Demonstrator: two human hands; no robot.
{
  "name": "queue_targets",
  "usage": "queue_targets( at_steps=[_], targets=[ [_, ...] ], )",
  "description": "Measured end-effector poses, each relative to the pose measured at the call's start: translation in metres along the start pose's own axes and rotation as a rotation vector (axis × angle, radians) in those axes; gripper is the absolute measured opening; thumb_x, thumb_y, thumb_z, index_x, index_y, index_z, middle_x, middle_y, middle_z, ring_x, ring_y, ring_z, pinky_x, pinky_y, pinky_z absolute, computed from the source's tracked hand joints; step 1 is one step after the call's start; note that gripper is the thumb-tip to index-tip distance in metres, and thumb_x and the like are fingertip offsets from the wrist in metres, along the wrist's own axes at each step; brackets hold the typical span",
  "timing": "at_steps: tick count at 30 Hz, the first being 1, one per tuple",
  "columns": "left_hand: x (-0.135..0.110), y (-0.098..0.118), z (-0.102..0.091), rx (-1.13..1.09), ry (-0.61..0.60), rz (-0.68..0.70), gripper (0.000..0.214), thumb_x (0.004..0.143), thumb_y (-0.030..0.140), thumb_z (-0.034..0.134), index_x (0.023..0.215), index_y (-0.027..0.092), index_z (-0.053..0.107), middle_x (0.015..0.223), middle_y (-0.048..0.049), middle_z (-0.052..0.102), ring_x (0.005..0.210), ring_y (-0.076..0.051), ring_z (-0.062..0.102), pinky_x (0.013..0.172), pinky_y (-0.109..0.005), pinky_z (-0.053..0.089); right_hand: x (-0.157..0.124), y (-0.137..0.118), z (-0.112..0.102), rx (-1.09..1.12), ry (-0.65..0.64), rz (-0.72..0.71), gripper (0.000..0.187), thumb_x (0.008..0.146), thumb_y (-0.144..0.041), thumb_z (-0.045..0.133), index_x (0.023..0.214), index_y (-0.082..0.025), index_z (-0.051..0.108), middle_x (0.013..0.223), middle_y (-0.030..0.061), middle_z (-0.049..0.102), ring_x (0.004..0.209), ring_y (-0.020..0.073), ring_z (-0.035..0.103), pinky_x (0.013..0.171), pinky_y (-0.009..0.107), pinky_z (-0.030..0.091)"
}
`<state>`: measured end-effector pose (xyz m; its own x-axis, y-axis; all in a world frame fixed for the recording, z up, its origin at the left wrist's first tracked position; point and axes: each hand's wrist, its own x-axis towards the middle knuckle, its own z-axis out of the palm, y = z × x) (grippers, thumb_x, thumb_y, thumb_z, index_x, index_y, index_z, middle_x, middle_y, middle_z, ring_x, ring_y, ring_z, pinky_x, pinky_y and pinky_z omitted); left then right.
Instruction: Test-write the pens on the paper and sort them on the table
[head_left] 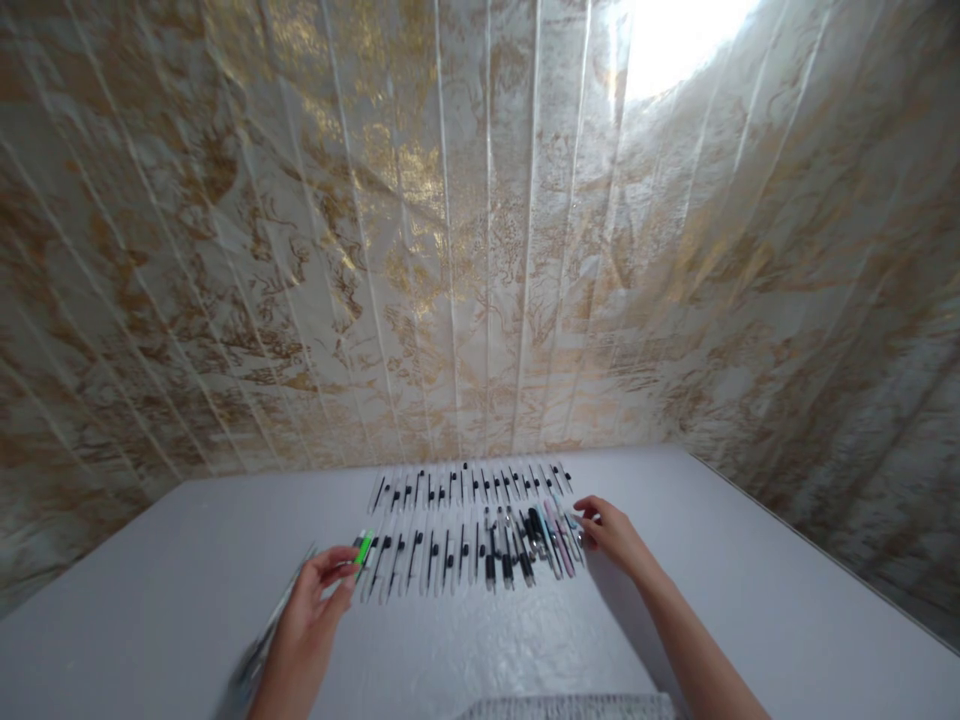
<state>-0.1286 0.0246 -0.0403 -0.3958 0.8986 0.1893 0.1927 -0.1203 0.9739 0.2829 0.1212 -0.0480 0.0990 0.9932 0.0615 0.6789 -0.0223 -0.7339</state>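
My left hand (309, 608) is at the left end of the nearer row of pens, its thumb and fingers closing on a bright green pen-like piece (364, 549). My right hand (613, 535) is at the right end of that row, fingers bent and apart, close beside or touching the last pens. The nearer row holds several clear pens with black parts (435, 562), thicker black pens (508, 562), and pink and light blue pens (559, 540). Behind it runs a second row of slim clear pens with black parts (474, 484).
A blurred bundle (251, 660), partly hidden by my left forearm, lies on the pale table (420, 660). At the near edge sits a whitish patterned item (570, 708), cut off by the frame. A gold-patterned curtain (450, 250) hangs behind the table.
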Motion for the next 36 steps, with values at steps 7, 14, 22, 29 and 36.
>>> queue_targets(
  at_steps=[7, 14, 22, 29, 36],
  targets=[
    [0.021, -0.012, -0.052, 0.222, 0.122, 0.067, 0.054, 0.061, 0.064, 0.064, 0.095, 0.023, 0.052, 0.102, -0.0057, 0.061, 0.09, -0.026, 0.06, 0.07, -0.034, 0.051, 0.002, 0.01, 0.0, 0.079, -0.031, 0.035, 0.024, 0.071, -0.007, 0.05, 0.09, -0.018, 0.06, 0.075, -0.0023, 0.06, 0.052, 0.0115, 0.062, 0.055, 0.022, 0.049],
    [0.018, -0.018, -0.085, 0.708, 0.059, 0.187, 0.031, 0.068, 0.049, 0.05, 0.088, 0.025, 0.053, 0.091, -0.0079, 0.063, 0.085, -0.03, 0.062, 0.082, -0.042, 0.05, 0.003, 0.012, -0.001, 0.129, -0.059, 0.053, 0.025, 0.069, -0.005, 0.051, 0.088, -0.019, 0.058, 0.073, -0.0022, 0.06, 0.058, 0.0133, 0.065, 0.056, 0.022, 0.05],
    [0.022, -0.026, -0.087, 0.905, -0.022, 0.155, 0.019, 0.074, 0.042, 0.042, 0.082, 0.026, 0.05, 0.087, -0.009, 0.067, 0.088, -0.029, 0.065, 0.085, -0.041, 0.049, -0.001, 0.01, -0.003, 0.159, -0.091, 0.054, 0.026, 0.062, -0.004, 0.055, 0.083, -0.019, 0.06, 0.071, -0.0032, 0.058, 0.053, 0.0127, 0.06, 0.05, 0.022, 0.049],
    [0.035, -0.025, -0.089, 0.918, -0.077, 0.104, 0.023, 0.071, 0.047, 0.041, 0.076, 0.026, 0.049, 0.081, -0.0105, 0.068, 0.08, -0.03, 0.066, 0.077, -0.039, 0.049, 0.0, 0.008, 0.0, 0.191, -0.093, 0.06, 0.026, 0.061, -0.004, 0.055, 0.083, -0.018, 0.06, 0.07, -0.0033, 0.057, 0.056, 0.0136, 0.06, 0.05, 0.023, 0.049],
    [0.042, -0.023, -0.089, 0.981, -0.112, 0.097, 0.022, 0.07, 0.046, 0.039, 0.064, 0.027, 0.047, 0.066, -0.0079, 0.064, 0.071, -0.031, 0.065, 0.068, -0.038, 0.047, 0.0, 0.009, 0.002, 0.216, -0.085, 0.058, 0.027, 0.062, -0.003, 0.057, 0.085, -0.016, 0.062, 0.072, -0.0033, 0.057, 0.056, 0.0118, 0.059, 0.05, 0.021, 0.049]
  ],
)
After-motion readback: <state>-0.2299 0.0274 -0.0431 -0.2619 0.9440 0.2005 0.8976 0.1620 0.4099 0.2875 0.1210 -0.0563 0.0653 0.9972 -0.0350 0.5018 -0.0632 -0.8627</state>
